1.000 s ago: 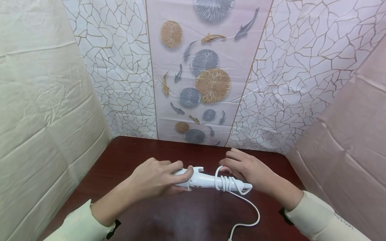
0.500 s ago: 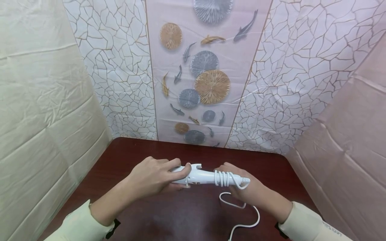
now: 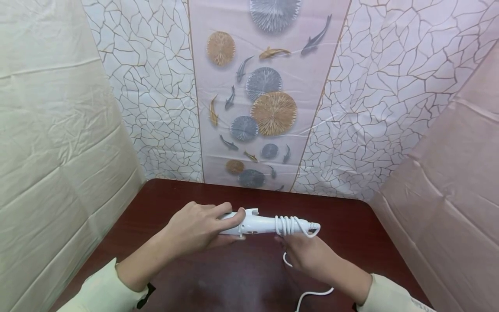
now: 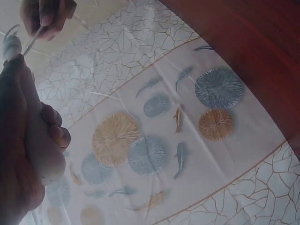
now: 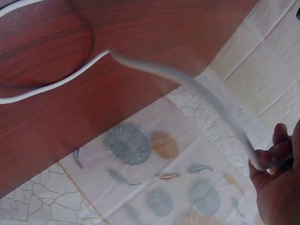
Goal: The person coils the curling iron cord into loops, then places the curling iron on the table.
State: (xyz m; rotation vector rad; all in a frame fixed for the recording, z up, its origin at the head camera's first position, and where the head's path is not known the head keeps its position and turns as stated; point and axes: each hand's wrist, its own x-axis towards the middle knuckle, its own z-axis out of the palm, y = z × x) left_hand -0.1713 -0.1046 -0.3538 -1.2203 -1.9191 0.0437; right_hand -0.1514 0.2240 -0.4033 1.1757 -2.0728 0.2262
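My left hand (image 3: 199, 227) grips the wide end of a white handheld corded appliance (image 3: 261, 225), held roughly level above the table. A small lever sticks up from its body. Its white cord (image 3: 286, 225) is wound in several coils round the slimmer handle end on the right. Just below those coils is my right hand (image 3: 312, 255), its fingers partly hidden by the handle. In the right wrist view that hand (image 5: 281, 187) pinches the cord (image 5: 187, 82), which runs from the fingers back over the table. The left wrist view shows curled fingers round the appliance's rounded body (image 4: 44, 154).
A dark red-brown wooden table (image 3: 241, 277) lies beneath both hands. The cord's loose part trails toward the table's near edge. Patterned cloth (image 3: 249, 108) with fish and discs hangs behind, and plain pale cloth (image 3: 58, 151) hangs at the sides.
My right hand has come down from behind the handle to below it, carrying the cord round. The appliance has shifted slightly up and left in the head view; my left hand keeps its grip.
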